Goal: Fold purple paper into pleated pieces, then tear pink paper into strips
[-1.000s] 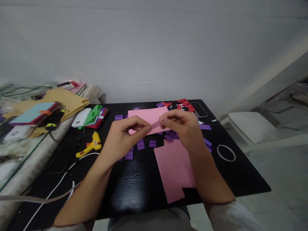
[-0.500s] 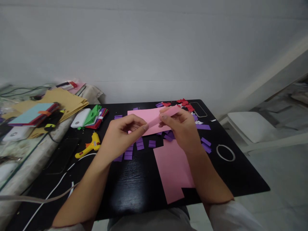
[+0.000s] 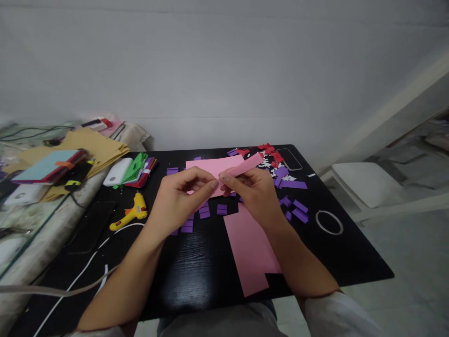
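A pink paper strip (image 3: 247,164) is held up above the black table, slanting up to the right. My right hand (image 3: 250,187) grips it between thumb and fingers. My left hand (image 3: 187,189) pinches its lower left end, right beside the right fingertips. Behind the hands lies a pink sheet (image 3: 210,164), partly covered by them. A second, notched pink sheet (image 3: 249,248) lies in front, under my right forearm. Small folded purple paper pieces (image 3: 221,209) are scattered around the hands.
A yellow glue gun (image 3: 135,210) with a white cable lies left of my left hand. Green felt pieces (image 3: 135,168) are stacked behind it. At right are red scraps (image 3: 270,150), a purple strip (image 3: 294,185) and a pale ring (image 3: 329,222). A white stool (image 3: 359,182) stands beyond.
My right hand has slid left and slightly down along the pink strip to meet my left fingertips. More of the strip now sticks out past the right hand. My left hand has barely moved.
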`<state>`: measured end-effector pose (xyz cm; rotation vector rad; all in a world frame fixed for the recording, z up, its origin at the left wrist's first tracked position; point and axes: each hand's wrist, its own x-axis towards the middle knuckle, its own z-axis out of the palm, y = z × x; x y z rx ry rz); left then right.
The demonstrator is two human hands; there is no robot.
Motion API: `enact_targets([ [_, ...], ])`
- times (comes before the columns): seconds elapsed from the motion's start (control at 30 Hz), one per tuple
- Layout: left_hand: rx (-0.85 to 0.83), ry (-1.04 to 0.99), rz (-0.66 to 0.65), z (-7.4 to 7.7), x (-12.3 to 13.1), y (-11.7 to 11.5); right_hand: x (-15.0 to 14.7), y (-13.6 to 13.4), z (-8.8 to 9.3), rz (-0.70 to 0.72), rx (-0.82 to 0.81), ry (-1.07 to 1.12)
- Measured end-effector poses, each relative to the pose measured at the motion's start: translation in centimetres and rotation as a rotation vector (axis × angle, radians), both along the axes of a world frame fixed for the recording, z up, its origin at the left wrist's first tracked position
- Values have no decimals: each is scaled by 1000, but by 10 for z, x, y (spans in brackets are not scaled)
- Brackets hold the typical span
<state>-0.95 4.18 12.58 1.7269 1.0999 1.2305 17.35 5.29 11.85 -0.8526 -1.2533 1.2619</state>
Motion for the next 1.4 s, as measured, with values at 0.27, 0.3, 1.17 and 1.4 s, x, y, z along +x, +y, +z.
enact_targets([
  [0.27,-19,83,12,1,-7,-1,7,7,-1,-125,40,66],
  [0.3,-13,84,18,1,-7,0,7,7,-1,-116,34,77],
  [1.17,93,43,59,5,-3,-3,2,1,-1,68,19,27],
  [1.4,67,-2,58,7,-1,-4,4,1,2,45,71,10],
])
